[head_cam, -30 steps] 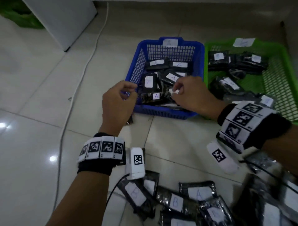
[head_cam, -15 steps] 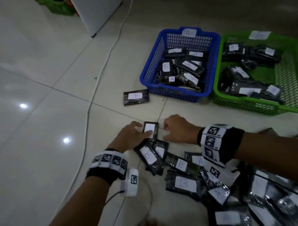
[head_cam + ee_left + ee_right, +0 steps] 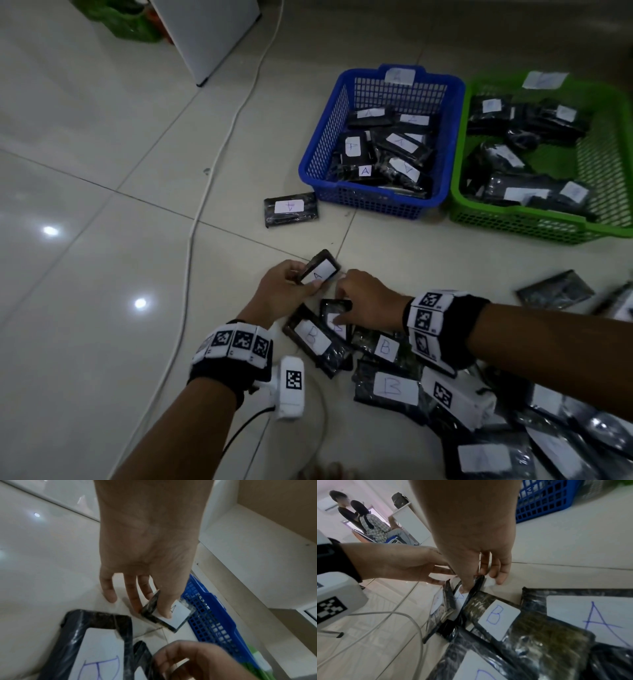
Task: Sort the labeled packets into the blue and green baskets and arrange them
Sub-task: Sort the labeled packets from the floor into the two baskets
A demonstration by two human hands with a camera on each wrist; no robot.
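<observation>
Packets (image 3: 394, 387) heaped on floor, lower right of frame. Left hand (image 3: 284, 291) pinches A packet (image 3: 320, 270), lifted at mid-frame. Right hand (image 3: 363, 301) thumb pinches another packet (image 3: 337, 318) in heap. Blue basket (image 3: 325, 137), green basket (image 3: 513, 219) upper right, part-filled.

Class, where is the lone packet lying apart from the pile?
In the head view, the lone packet lies flat on the floor, just left of the blue basket.

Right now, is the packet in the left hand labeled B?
No, the small packet pinched by the left hand carries a white label marked A.
</observation>
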